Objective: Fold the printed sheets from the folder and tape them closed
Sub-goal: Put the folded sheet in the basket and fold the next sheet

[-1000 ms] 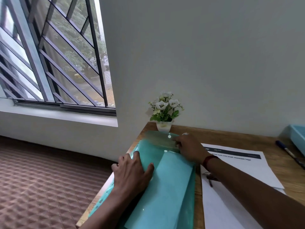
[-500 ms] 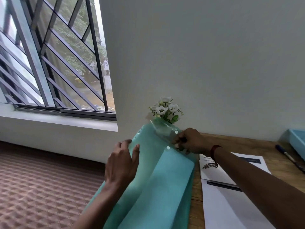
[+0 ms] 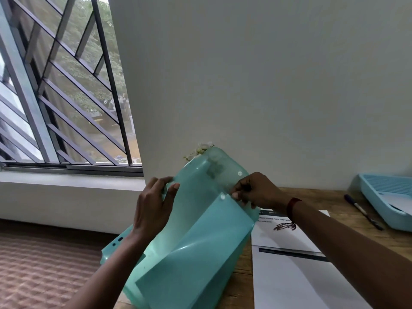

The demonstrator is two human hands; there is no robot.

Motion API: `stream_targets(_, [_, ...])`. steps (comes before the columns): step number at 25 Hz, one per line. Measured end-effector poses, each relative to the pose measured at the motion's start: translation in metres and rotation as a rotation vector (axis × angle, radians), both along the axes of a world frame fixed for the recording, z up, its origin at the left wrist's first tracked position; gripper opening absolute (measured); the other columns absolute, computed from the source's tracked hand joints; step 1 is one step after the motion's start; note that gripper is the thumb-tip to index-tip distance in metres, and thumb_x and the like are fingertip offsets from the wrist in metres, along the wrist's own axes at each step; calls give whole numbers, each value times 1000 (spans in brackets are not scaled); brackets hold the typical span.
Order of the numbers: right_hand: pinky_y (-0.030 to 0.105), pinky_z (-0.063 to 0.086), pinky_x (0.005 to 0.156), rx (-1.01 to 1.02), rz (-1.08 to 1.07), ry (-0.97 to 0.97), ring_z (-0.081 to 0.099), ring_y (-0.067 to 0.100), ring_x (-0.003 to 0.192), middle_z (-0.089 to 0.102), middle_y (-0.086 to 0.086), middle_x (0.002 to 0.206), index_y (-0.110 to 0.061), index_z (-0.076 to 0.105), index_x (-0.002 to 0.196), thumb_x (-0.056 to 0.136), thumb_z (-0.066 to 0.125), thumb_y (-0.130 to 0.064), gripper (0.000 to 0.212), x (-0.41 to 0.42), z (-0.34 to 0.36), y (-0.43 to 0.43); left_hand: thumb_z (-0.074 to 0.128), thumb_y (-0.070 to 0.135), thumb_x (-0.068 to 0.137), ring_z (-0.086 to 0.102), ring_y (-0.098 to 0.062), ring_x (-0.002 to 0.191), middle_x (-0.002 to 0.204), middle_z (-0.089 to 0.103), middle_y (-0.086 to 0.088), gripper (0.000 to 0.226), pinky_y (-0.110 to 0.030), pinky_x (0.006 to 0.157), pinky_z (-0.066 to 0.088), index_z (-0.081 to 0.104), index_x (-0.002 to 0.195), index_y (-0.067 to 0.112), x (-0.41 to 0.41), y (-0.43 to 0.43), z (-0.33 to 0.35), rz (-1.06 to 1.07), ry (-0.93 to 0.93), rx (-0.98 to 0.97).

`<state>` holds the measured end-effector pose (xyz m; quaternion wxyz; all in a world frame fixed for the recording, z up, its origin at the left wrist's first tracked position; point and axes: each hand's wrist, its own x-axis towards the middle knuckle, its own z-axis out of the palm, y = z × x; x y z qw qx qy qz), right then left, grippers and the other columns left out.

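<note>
Left hand [image 3: 153, 208] grips the folder [image 3: 196, 253] at its left edge, right hand [image 3: 256, 192] pinches its flap [image 3: 223, 166], above the desk [image 3: 316, 197].

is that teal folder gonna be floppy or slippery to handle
Probably floppy: the teal folder bows between the left hand and right hand. Likely slippery, as its plastic shows glossy highlights. Seems light, held up by its edges.

Soft daylight enters from the window [image 3: 66, 85]; glare streaks the folder [image 3: 196, 248]; wide-angle bending at the edges
</note>
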<state>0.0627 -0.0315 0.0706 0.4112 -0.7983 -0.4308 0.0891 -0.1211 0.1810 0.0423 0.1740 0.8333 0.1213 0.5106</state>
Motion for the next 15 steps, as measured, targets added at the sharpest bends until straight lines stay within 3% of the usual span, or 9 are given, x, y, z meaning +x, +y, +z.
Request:
stream_targets(7, [20,44,42,-33,20,46,67,13,51,73,11,69,-12,75,81,79,78,-8,6,-3,6,-21,51,46,94,53,-13,71,87,55,3,44,-26,61,42,68,112,10,10,-9,5,-23,3,42])
stream_targets(15, [19,44,41,-83,13,-31,63,8,44,66,-8,52,-13,70,71,79,70,3,18,-10,13,-28,45,52,94,54,-13,72,88,55,3,50,-29,61,46,68,112,12,12,-13,6,-21,14,59])
